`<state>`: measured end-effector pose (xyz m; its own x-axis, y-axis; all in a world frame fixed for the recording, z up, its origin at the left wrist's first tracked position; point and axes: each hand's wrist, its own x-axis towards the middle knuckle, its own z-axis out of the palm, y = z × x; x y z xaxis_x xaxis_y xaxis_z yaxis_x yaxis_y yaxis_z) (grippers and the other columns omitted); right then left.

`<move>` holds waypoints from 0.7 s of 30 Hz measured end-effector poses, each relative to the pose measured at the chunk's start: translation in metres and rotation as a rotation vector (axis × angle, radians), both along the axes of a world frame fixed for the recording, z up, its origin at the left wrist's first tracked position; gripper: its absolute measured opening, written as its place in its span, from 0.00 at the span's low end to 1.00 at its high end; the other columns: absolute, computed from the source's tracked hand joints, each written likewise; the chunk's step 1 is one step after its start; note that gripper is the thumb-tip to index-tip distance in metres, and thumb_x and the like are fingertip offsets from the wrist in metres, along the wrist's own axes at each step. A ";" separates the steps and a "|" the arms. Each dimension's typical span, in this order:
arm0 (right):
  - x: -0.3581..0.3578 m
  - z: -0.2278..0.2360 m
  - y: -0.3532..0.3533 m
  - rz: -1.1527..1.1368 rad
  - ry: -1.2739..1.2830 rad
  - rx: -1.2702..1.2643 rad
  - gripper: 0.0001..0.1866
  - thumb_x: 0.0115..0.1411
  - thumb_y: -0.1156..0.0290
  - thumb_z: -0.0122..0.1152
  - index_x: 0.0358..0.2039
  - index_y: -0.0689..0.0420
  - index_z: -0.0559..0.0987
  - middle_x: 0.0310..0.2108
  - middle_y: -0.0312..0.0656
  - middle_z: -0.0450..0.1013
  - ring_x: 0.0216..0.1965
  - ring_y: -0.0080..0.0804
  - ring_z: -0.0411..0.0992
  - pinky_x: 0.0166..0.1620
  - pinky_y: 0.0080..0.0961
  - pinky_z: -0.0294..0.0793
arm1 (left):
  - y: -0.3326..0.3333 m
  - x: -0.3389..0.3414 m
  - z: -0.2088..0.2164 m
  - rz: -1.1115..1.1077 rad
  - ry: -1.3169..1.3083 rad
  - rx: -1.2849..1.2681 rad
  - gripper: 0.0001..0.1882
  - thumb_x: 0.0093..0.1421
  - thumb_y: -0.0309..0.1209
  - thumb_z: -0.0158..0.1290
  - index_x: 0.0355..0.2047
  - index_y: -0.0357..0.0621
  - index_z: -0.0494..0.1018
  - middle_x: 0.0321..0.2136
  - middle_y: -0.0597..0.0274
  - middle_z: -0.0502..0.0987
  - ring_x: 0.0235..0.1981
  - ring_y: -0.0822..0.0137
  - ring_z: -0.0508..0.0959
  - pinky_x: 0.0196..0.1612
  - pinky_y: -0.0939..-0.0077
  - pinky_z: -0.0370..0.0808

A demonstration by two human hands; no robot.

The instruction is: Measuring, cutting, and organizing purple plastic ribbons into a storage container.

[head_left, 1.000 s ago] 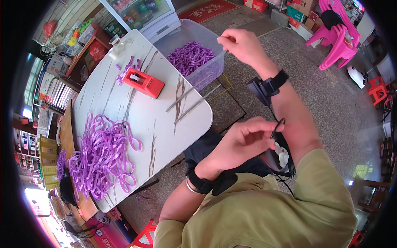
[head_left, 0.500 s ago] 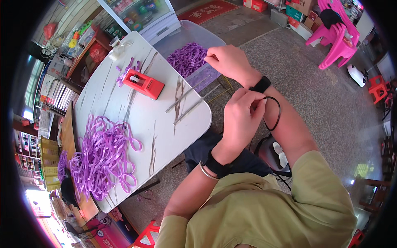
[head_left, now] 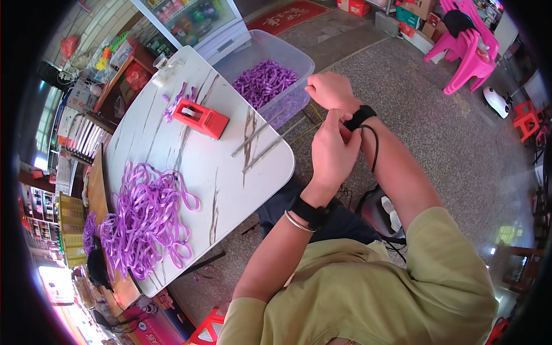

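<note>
My left hand (head_left: pixel 333 150) is at my right wrist, its fingers closed on a thin black cable (head_left: pixel 375 144) right beside the black wristband (head_left: pixel 361 117) there. The cable hangs in a curve along my right forearm; its gripped end is partly hidden by the fingers. My right hand (head_left: pixel 332 91) is curled closed near the corner of a clear plastic bin (head_left: pixel 305 60), with nothing visible in it. Another black wristband (head_left: pixel 309 213) and a silvery bangle (head_left: pixel 299 223) circle my left wrist.
On the marbled white table (head_left: pixel 230 190) lie a heap of purple ribbon straps (head_left: pixel 146 221), a red tape dispenser (head_left: pixel 201 119) and two metal rods (head_left: pixel 270 150). Purple strips (head_left: pixel 264 83) fill the bin's bottom. Pink plastic chairs (head_left: pixel 468 57) stand far right, and a glass-door fridge (head_left: pixel 195 23) behind.
My left hand has moved up and away from me, bringing the cable to the right wristband. My right hand has shifted slightly right and away from the bin, still curled.
</note>
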<state>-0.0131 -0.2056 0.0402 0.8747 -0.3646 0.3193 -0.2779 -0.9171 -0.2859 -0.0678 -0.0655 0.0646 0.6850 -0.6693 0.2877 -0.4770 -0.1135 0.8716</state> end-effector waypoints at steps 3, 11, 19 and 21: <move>0.000 0.001 -0.002 -0.030 0.020 0.011 0.09 0.50 0.66 0.52 0.20 0.56 0.76 0.21 0.45 0.72 0.27 0.44 0.72 0.30 0.39 0.71 | -0.002 -0.002 0.001 0.004 0.010 0.000 0.11 0.47 0.22 0.55 0.32 0.39 0.68 0.17 0.61 0.70 0.17 0.70 0.72 0.24 0.79 0.69; 0.003 0.008 0.002 0.002 0.017 -0.036 0.08 0.50 0.67 0.53 0.21 0.57 0.76 0.22 0.47 0.73 0.27 0.45 0.73 0.30 0.38 0.71 | -0.002 -0.002 0.002 0.006 -0.018 -0.127 0.05 0.47 0.22 0.56 0.25 0.36 0.73 0.29 0.59 0.69 0.19 0.72 0.72 0.25 0.81 0.70; 0.005 0.003 0.003 0.043 0.139 -0.090 0.09 0.50 0.66 0.54 0.22 0.58 0.76 0.22 0.48 0.72 0.26 0.46 0.73 0.29 0.38 0.71 | -0.002 0.009 0.003 -0.061 -0.038 -0.079 0.06 0.44 0.21 0.58 0.25 0.37 0.73 0.30 0.57 0.68 0.18 0.69 0.71 0.25 0.77 0.71; 0.006 0.001 0.003 0.046 0.221 -0.091 0.10 0.52 0.64 0.53 0.24 0.58 0.76 0.22 0.48 0.73 0.27 0.46 0.72 0.31 0.39 0.71 | -0.002 0.012 0.002 -0.094 -0.046 -0.056 0.07 0.43 0.21 0.58 0.24 0.37 0.74 0.31 0.57 0.68 0.18 0.70 0.72 0.25 0.77 0.71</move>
<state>-0.0073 -0.2029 0.0415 0.9420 -0.3010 0.1485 -0.2816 -0.9495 -0.1381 -0.0556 -0.0671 0.0669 0.6054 -0.7119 0.3559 -0.5226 -0.0183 0.8524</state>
